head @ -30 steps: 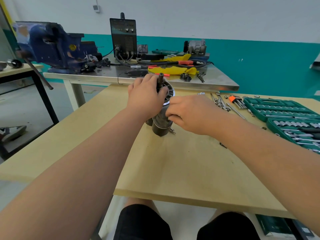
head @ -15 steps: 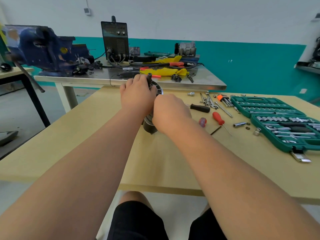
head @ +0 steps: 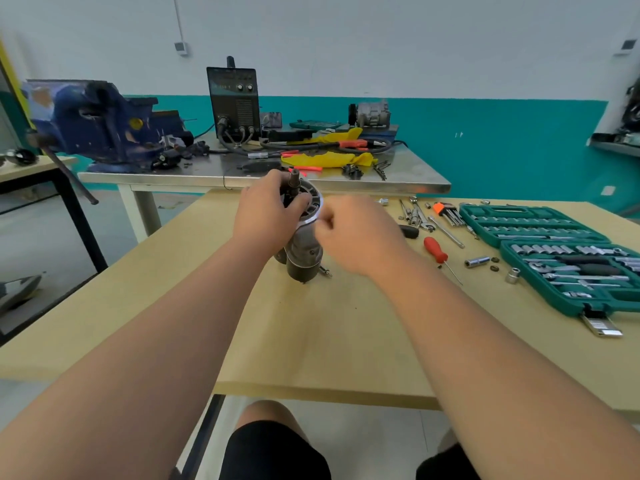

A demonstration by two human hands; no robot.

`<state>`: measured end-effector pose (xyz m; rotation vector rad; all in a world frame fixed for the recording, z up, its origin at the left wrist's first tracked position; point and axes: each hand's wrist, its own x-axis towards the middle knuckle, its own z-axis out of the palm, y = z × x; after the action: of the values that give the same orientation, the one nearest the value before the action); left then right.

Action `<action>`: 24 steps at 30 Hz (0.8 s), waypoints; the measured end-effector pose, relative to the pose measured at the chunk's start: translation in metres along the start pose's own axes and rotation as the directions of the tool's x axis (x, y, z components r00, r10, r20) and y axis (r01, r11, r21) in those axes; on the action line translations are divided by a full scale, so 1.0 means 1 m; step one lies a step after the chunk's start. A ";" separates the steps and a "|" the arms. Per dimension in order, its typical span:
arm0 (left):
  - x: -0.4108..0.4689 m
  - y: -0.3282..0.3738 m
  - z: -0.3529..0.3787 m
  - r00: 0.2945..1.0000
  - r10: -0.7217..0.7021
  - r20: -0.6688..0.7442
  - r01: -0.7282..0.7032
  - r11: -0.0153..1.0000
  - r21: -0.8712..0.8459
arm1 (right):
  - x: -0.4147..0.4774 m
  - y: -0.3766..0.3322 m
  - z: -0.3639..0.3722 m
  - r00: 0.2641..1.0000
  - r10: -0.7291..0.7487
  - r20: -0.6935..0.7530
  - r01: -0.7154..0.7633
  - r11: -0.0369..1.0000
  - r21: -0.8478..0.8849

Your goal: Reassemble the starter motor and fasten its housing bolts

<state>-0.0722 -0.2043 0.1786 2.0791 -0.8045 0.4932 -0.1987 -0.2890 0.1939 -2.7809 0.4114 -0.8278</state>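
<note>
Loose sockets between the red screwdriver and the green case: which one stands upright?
The short socket right beside the green case, open end up. The longer socket, nearer the red screwdriver, lies on its side.

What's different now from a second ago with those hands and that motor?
The right hand left the lower body of the starter motor and rose to its silver top rim, fingers curled there; whether they pinch anything is unclear. The left hand keeps gripping the motor's top, and the motor stays standing on the table.
</note>
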 end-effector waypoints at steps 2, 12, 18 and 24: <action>-0.002 -0.004 -0.006 0.999 0.014 0.031 -0.010 0.992 -0.124 | 0.004 0.031 -0.002 0.984 0.179 0.012 -0.177 0.959 0.222; 0.004 -0.024 -0.029 0.984 0.041 0.174 0.018 0.946 -0.323 | 0.003 0.117 0.059 0.823 0.466 0.325 -0.560 0.764 0.320; 0.012 -0.014 -0.020 0.969 0.094 0.228 -0.043 0.975 -0.216 | 0.015 0.100 0.059 0.938 0.326 0.121 -0.344 0.920 0.186; -0.001 -0.013 0.002 0.994 -0.086 0.069 0.106 0.923 -0.370 | 0.021 0.085 0.041 0.941 0.289 0.174 -0.337 0.770 0.542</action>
<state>-0.0640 -0.1997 0.1701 1.7707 -0.7561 0.2113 -0.1763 -0.3709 0.1472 -2.1056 0.5021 -0.6229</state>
